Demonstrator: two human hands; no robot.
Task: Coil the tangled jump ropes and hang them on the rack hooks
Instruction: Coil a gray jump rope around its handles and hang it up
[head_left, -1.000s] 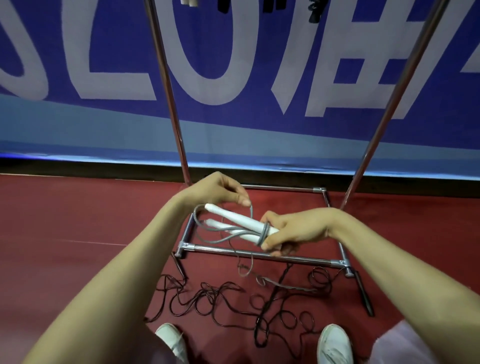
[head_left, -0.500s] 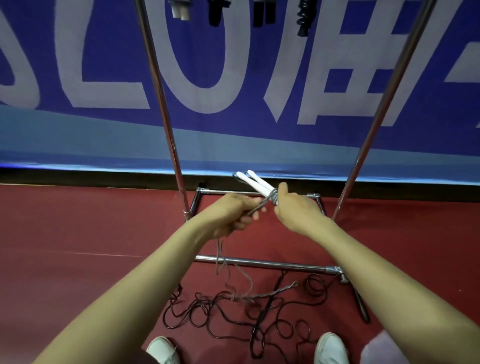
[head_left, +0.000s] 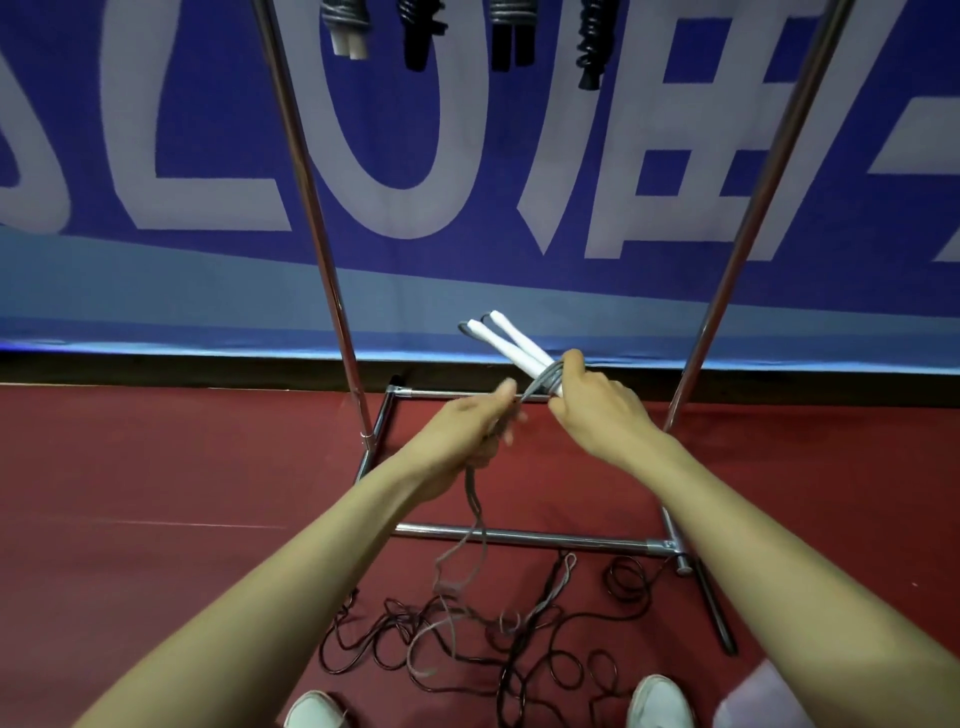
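Observation:
My right hand (head_left: 592, 410) grips two white jump-rope handles (head_left: 511, 343) that point up and away, with grey cord wound around them near my thumb. My left hand (head_left: 467, 431) is closed on the grey cord (head_left: 475, 514), which hangs down in front of the rack's lower bar to the floor. The cord's loose end lies in a tangle of dark ropes (head_left: 545, 644) on the red floor between my shoes. Several coiled ropes (head_left: 421, 31) hang from the top of the metal rack (head_left: 311, 208).
The rack's two slanted poles frame my hands, and its base bars (head_left: 519, 535) lie on the red floor. A blue banner with large pale letters (head_left: 467, 156) covers the wall behind. My white shoes (head_left: 660, 701) stand just behind the tangle.
Both hands have risen from just above the lower bar to higher up. The handles now point up and away instead of lying sideways, and the grey cord hangs longer below my left hand.

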